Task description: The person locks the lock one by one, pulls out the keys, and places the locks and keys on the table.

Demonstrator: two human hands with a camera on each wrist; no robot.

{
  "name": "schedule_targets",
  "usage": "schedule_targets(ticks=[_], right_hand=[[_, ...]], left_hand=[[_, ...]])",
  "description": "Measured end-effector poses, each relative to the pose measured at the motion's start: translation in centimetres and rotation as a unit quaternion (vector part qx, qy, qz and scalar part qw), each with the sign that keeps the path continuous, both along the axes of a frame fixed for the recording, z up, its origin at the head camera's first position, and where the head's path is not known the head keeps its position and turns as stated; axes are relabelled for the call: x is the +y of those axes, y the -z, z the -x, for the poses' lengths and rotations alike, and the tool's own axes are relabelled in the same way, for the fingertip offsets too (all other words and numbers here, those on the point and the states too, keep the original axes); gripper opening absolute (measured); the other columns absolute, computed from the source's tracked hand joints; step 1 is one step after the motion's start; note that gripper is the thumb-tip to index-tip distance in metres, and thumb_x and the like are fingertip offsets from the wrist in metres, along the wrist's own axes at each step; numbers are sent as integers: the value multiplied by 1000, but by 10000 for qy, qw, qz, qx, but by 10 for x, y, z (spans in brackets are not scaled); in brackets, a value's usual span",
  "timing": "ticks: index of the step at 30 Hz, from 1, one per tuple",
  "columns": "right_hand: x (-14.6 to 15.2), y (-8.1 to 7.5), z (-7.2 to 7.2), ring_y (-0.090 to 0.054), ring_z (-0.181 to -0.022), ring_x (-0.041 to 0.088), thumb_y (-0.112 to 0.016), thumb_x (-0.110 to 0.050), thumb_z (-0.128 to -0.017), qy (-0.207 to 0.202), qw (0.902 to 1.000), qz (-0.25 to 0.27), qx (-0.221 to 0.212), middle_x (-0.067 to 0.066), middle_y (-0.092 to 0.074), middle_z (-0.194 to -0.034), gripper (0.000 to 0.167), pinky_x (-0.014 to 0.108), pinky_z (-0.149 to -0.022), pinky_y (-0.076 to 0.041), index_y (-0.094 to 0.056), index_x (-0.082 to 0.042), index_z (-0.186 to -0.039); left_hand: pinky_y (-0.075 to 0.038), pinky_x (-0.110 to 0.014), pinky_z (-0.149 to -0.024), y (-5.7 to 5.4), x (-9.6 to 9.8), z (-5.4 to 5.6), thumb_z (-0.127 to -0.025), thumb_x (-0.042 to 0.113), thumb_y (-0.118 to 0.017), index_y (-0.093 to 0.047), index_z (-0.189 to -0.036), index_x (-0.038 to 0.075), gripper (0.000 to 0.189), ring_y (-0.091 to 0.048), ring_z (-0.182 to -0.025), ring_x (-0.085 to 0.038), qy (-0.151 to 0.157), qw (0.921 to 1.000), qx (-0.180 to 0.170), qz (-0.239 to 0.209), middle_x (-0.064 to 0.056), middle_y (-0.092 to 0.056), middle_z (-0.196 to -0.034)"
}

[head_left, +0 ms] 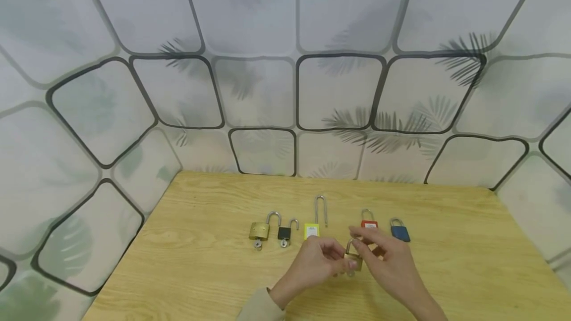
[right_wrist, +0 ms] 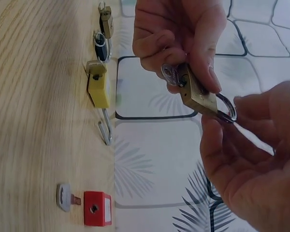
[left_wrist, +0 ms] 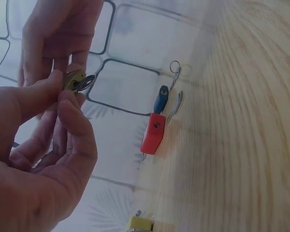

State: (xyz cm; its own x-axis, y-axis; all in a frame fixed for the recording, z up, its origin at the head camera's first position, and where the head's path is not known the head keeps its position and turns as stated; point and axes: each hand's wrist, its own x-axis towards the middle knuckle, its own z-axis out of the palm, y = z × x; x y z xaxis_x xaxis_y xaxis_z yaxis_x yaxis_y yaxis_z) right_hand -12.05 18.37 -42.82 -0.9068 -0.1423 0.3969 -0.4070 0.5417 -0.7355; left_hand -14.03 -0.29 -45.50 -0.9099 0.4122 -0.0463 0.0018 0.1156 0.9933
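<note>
My left hand (head_left: 318, 264) holds a small brass padlock (head_left: 354, 261) by its body, pinched between thumb and fingers. A key (right_wrist: 170, 75) sits in the bottom of that padlock in the right wrist view. My right hand (head_left: 392, 264) has its thumb and a finger at the steel shackle (right_wrist: 228, 107), pinching it from the far end. Whether both shackle legs are seated in the body cannot be told. In the left wrist view the padlock (left_wrist: 73, 79) shows mostly its underside, and the fingers hide the rest.
Behind my hands on the wooden table (head_left: 187, 261) lie a larger brass padlock (head_left: 258, 231) and a black one (head_left: 284, 233), their shackles swung out. Also there are yellow (head_left: 312, 231), red (head_left: 369, 224) and blue (head_left: 400, 233) padlocks. A loose key (right_wrist: 63, 197) lies by the red one.
</note>
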Motion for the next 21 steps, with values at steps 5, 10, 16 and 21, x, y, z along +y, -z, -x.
schedule_targets(ticks=[5, 10, 16, 21], right_hand=[[9, 4, 0, -69, -106, 4, -73, 14, -83, -862, 9916, -256, 927, 7, -73, -126, 60, 18, -75, -59, -65, -13, -136], [16, 6, -1, -63, -124, 6, -75, 13, -75, -1492, 9756, -958, 1292, 10, -64, -142, 81, 7, -104, -44, -50, -6, -150], [19, 6, 0, -68, -113, 10, -68, -20, -96, -1678, 9568, -1671, 1689, 12, -63, -143, 70, 6, -107, -40, -37, 0, -156], [18, 4, 1, -72, -106, 14, -75, -14, -88, -1620, 9513, -1738, 1965, 14, -66, -139, 75, 7, -99, -47, -42, 0, -153]], left_hand=[[-53, -21, -54, 1, 1, 1, -86, 17, -84, -76, -87, 4, 15, -61, -58, -8, -149, 9997, 65, -180, -7, -75, -75], [-50, -20, -55, -1, 1, 2, -86, 18, -83, -75, -87, 2, 18, -59, -60, -9, -233, 9993, -63, -295, -2, -73, -73], [-44, -18, -55, -4, 0, 4, -86, 22, -84, -74, -87, 1, 23, -52, -59, -5, -242, 9987, -217, -384, 6, -66, -68], [-43, -19, -56, -4, 0, 3, -87, 21, -83, -72, -88, -2, 25, -50, -60, -6, -207, 9980, -420, -436, 6, -64, -66]])
